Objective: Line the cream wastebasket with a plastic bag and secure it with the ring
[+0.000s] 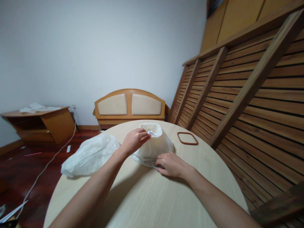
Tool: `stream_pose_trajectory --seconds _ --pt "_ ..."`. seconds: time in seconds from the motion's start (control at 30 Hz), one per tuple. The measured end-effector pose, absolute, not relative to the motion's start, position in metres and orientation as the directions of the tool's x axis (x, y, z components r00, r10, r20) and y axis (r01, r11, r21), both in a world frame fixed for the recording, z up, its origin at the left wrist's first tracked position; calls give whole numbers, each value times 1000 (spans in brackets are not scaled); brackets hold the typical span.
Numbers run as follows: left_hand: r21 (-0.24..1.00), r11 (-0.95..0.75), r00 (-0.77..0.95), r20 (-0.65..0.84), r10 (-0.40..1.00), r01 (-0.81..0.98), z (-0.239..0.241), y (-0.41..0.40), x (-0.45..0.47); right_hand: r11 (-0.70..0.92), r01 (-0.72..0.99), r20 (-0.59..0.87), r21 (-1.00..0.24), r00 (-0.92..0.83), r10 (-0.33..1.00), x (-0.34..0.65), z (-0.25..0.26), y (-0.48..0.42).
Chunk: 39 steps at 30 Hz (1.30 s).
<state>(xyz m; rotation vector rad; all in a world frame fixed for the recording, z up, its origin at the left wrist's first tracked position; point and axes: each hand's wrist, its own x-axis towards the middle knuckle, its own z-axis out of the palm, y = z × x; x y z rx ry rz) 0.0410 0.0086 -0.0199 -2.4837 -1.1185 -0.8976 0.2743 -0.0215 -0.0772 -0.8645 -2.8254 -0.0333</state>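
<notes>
A small white bin [152, 142] stands on the round pale wooden table [147, 196], lined with a thin clear plastic bag. My left hand [135, 140] pinches the bag at the bin's near rim, fingers closed on the plastic. Low at the bin's base, my right hand [169, 164] grips the loose lower edge of the same bag against the tabletop. Something crumpled and shiny lies inside the bin. A second loose white plastic bag [89, 155] lies on the table to the left of the bin.
A brown rounded-rectangle ring [187, 138] lies on the table right of the bin. Slatted wooden bed frames [249, 95] lean at the right. A headboard [129, 106] stands against the wall behind; a low wooden cabinet [40, 123] and a white cable [47, 164] occupy the left floor.
</notes>
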Motion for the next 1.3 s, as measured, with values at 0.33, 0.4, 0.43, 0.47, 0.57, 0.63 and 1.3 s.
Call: stream_pose_trajectory --seconds 0.33,0.4,0.43,0.47,0.57,0.63,1.3 --pt "11 -679 523 629 576 734 -17 6 42 807 582 246 -99 -772 586 275 -69 -24" --pt "5 -704 520 670 529 710 -16 5 43 794 596 292 -123 -743 603 277 -68 -23" --pt "-1 -721 518 697 497 693 -14 3 44 789 599 318 -138 -727 608 278 -67 -22" --pt "-7 -737 514 721 464 675 -13 1 44 786 599 349 -154 -711 610 279 -67 -20" --pt "-5 -782 536 731 422 623 -8 -6 47 800 566 461 -200 -666 587 281 -69 -16" --pt "19 -813 595 671 443 583 -5 -12 50 825 527 554 -206 -632 542 282 -70 -14" --pt "229 -740 693 259 673 633 -8 -18 59 878 346 786 -331 -413 459 283 -73 -14"
